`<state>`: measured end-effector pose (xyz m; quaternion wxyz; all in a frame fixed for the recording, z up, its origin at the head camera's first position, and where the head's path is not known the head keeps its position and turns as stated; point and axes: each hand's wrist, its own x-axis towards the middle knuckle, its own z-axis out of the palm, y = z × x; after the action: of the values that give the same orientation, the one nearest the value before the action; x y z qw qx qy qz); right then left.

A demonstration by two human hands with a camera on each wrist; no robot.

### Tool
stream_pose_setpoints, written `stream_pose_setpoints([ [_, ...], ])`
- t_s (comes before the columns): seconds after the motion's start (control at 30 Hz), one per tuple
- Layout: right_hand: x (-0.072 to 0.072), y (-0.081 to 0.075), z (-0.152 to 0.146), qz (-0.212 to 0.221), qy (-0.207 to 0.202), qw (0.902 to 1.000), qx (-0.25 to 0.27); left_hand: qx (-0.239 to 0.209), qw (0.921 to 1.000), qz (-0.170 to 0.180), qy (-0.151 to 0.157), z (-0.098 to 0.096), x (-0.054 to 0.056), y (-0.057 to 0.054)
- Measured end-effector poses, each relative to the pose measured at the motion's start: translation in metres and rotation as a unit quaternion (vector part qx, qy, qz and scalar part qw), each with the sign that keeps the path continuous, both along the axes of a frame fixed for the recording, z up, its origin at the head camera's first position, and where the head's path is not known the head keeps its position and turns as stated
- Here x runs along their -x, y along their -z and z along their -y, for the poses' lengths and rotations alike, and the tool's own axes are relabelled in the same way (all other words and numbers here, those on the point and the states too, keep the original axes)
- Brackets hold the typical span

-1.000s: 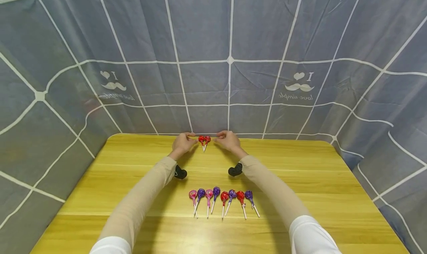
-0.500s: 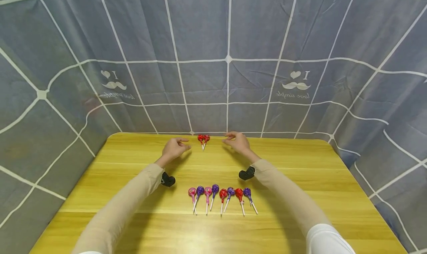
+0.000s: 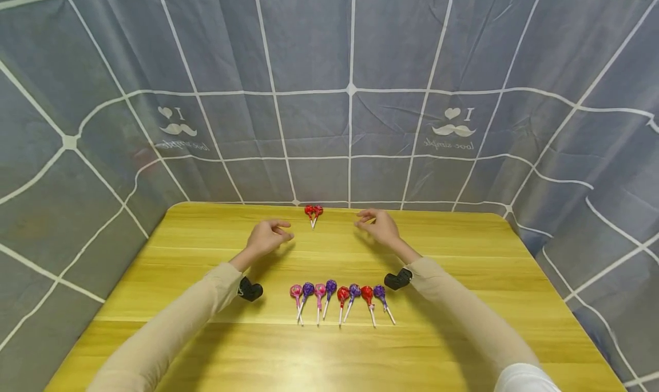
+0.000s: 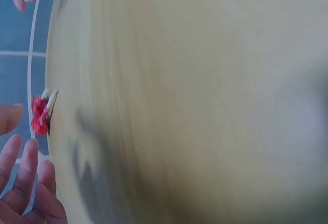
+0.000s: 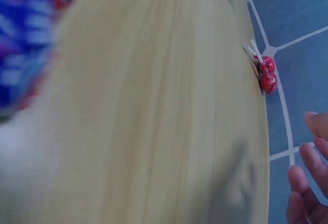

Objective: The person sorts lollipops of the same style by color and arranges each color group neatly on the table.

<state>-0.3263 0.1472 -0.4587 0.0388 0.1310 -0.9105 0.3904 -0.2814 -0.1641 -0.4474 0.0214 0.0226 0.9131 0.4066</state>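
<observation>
Two red-wrapped lollipops [image 3: 313,211] lie side by side at the far edge of the table, their white sticks crossing toward me. My left hand [image 3: 266,237] hovers to their left, fingers relaxed, holding nothing. On the other side, farther off, my right hand [image 3: 380,226] is also empty with loosely bent fingers. Both wrist views show the red pair, the left wrist view [image 4: 40,115] and the right wrist view [image 5: 267,74], apart from the fingers. Closer to me lies a row of several lollipops, with pink [image 3: 320,290], purple [image 3: 354,290] and red [image 3: 367,293] wrappers.
The wooden table [image 3: 329,357] has rounded far corners. A grey curtain [image 3: 309,123] with white grid lines hangs right behind its far edge and along both sides. Black wrist-worn devices [image 3: 250,289] sit under both sleeves, over the table.
Both hands have drawn away from the two red lollipops, the left to the left and nearer, the right to the right and nearer. The lollipops stay where they lay.
</observation>
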Motion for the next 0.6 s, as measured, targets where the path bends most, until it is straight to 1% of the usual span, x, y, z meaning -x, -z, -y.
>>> stream_pose_setpoints([
  [0.1,-0.007,-0.001,-0.004,-0.002,-0.004,1.0,0.0,-0.005,0.9999,0.004,0.009,0.0,-0.01,0.0],
  [0.27,-0.022,-0.001,-0.017,-0.003,0.001,1.0,-0.001,-0.016,0.9994,0.012,0.029,-0.002,-0.024,0.002],
  [0.5,-0.043,0.002,-0.03,0.005,-0.005,1.0,0.0,-0.024,0.9991,0.003,0.033,0.001,-0.04,0.005],
  [0.6,-0.05,0.002,-0.033,0.002,-0.012,0.9999,0.002,-0.031,0.9989,0.0,0.035,0.002,-0.047,0.006],
])
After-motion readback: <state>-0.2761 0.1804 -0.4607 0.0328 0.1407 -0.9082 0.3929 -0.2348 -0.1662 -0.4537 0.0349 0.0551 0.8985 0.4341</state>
